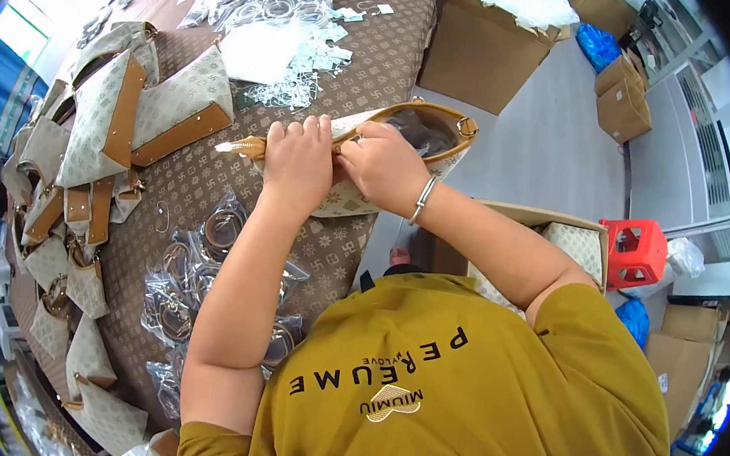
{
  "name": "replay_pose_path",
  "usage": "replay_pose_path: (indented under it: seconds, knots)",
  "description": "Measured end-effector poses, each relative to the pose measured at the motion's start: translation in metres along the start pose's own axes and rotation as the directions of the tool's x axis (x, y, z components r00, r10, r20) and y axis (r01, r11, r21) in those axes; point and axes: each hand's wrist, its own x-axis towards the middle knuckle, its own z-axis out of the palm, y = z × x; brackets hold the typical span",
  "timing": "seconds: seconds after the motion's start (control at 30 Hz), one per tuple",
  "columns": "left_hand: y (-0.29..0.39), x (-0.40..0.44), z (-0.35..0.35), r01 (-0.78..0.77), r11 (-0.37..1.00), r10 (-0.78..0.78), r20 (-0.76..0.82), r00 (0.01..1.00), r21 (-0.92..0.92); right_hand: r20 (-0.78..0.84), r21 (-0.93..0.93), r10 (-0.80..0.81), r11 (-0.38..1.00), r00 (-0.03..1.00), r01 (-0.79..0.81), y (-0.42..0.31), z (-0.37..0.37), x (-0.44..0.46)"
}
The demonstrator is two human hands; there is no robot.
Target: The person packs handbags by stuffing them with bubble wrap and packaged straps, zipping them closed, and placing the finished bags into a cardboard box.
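A cream patterned handbag (345,204) with tan trim lies at the table's edge, its mouth partly open toward the right and dark lining showing inside. My left hand (299,164) is closed over the bag's top edge, fingers wrapped round it. A tan zipper end (244,147) sticks out to the left of that hand. Close beside it, my right hand (387,167), with a silver bangle at the wrist, pinches the tan rim near the zipper. The fingertips hide exactly what they grip. A metal ring fitting (467,127) sits at the bag's right end.
Several similar handbags (94,118) pile up on the left of the brown patterned table (326,264). Bagged straps (179,289) lie near my left forearm. Clear-wrapped hardware (281,9) covers the far side. Cardboard boxes (478,59) and a red stool (635,254) stand right.
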Motion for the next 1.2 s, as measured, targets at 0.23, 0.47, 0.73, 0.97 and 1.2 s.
replay_pose_path:
  seconds: [0.23, 0.47, 0.73, 0.97, 1.2]
  knots:
    - [-0.003, 0.000, 0.001, -0.011, 0.999, 0.010, -0.041, 0.999, -0.043, 0.147, -0.195, 0.018, 0.981, 0.989, 0.011, -0.004, 0.013, -0.015]
    - [0.008, 0.001, 0.000, 0.010, 1.000, -0.012, 0.075, 0.997, 0.022, 0.608, -0.036, 0.196, 0.975, 0.769, -0.221, 0.018, 0.002, 0.015]
    - [0.016, 0.012, -0.004, 0.028, 0.997, -0.040, 0.149, 0.988, 0.078, 0.565, 0.163, 0.343, 0.845, 0.750, -0.510, 0.030, 0.009, 0.018]
    - [0.017, 0.021, -0.008, 0.000, 0.998, -0.019, 0.290, 0.957, 0.065, 0.150, 0.022, 0.436, 0.896, 0.887, -0.444, 0.021, 0.006, 0.010]
    - [0.008, 0.023, -0.015, 0.000, 1.000, 0.009, 0.361, 0.932, -0.025, 0.163, -0.213, 0.221, 0.960, 0.962, -0.185, 0.031, -0.014, 0.007]
